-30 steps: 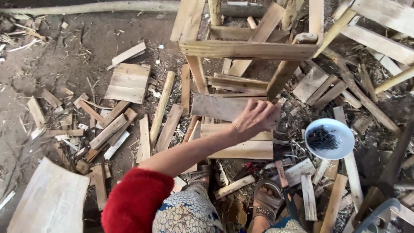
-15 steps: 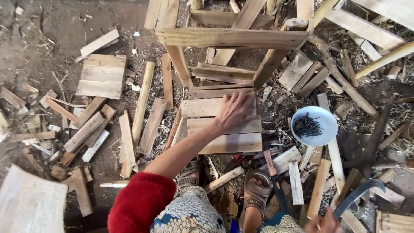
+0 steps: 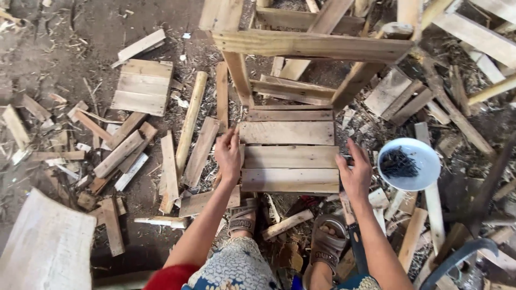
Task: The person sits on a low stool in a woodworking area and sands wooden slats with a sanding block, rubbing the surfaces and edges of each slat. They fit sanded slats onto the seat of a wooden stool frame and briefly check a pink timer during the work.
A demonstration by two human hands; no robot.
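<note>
A small panel of several pale wooden slats [image 3: 287, 150] lies flat on the ground in front of my feet. My left hand [image 3: 228, 154] rests against the panel's left edge, fingers together and pointing away from me. My right hand [image 3: 355, 174] is at the panel's right edge, fingers spread along the side. Both hands flank the panel; neither lifts it. Just beyond the panel stands a rough wooden frame [image 3: 312, 45] of nailed boards.
A white bowl of dark nails [image 3: 408, 164] sits right of the panel. Loose boards, offcuts and a round pole [image 3: 188, 126] litter the dirt to the left. A second slat panel [image 3: 142, 87] lies far left. My sandalled feet [image 3: 328, 241] stand near a hammer handle [image 3: 352, 225].
My left hand slid from the top of the panel to its left edge. My right hand came into view and settled on the right edge. The top slat now lies flat with the others.
</note>
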